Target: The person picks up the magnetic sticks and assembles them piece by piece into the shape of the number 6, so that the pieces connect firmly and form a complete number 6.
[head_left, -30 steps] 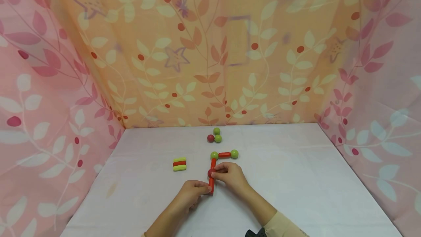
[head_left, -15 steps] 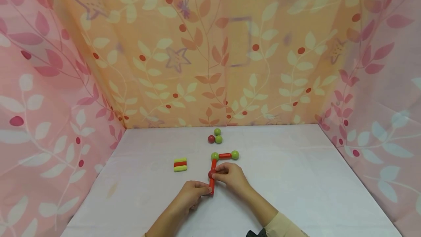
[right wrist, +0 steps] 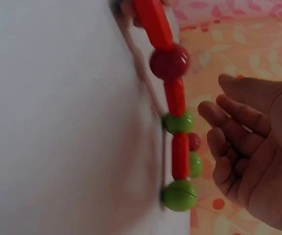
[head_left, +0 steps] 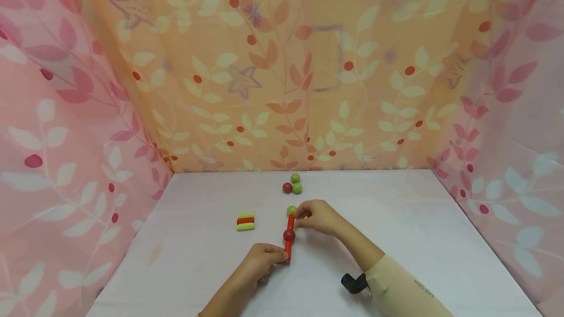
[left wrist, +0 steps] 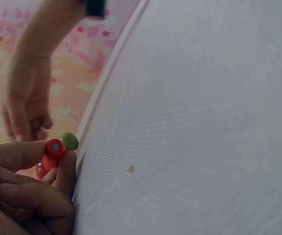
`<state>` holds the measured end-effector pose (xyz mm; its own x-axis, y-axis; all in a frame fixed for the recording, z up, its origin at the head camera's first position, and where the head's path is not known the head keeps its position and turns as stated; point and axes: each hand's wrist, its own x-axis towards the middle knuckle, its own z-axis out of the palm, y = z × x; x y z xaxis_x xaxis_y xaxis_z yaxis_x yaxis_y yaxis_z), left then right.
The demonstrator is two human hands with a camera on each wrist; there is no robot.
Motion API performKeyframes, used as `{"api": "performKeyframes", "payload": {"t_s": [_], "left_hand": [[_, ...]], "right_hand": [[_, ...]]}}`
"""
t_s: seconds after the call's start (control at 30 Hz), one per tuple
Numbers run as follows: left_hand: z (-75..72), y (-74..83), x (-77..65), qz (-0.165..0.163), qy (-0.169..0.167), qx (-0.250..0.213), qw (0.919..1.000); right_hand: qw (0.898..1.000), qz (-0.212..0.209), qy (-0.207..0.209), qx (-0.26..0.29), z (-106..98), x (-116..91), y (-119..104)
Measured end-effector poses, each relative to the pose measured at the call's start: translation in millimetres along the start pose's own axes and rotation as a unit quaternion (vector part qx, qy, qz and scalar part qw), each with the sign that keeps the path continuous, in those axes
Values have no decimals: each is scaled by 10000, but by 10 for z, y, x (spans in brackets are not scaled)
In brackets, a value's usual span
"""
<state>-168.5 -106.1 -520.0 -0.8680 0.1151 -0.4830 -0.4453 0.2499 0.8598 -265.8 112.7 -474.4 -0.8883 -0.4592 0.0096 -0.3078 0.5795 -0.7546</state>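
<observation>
My left hand (head_left: pixel 260 260) pinches the near end of a red rod (head_left: pixel 288 247) between thumb and fingertip. In the left wrist view, the rod's end (left wrist: pixel 55 147) bears a silver disc. A dark red ball (head_left: pixel 289 235) joins this rod to a second red rod (head_left: pixel 291 221), which meets a green ball (head_left: pixel 292 210). From there a third red rod (right wrist: pixel 181 156) leads to another green ball (right wrist: pixel 180 196); my right hand hides both in the head view. My right hand (head_left: pixel 319 216) hovers beside the chain, its fingers loosely bent, holding nothing and apart from it in the right wrist view.
Behind the chain sit a loose red ball (head_left: pixel 287 188) and two green balls (head_left: pixel 297 188). To the left, a red rod (head_left: pixel 245 220) lies between two yellow-green rods (head_left: pixel 246 227). Patterned curtains (head_left: pixel 282 87) enclose the white table (head_left: pixel 396 219) at back and sides.
My right hand has let go of the dark red ball and moved away and to the right, over the third rod. My left hand keeps its pinch. The head view has shifted slightly.
</observation>
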Motion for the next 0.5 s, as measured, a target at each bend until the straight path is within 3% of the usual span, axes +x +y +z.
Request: {"api": "performKeyframes", "payload": {"t_s": [0.23, 0.5], "left_hand": [[1, -5, 3, -45, 105, 69, 9999], [3, -24, 6, 0, 76, 46, 10000]], "right_hand": [[9942, -547, 401, -836, -443, 553, 49], [9981, -57, 553, -247, -388, 943, 308]]}}
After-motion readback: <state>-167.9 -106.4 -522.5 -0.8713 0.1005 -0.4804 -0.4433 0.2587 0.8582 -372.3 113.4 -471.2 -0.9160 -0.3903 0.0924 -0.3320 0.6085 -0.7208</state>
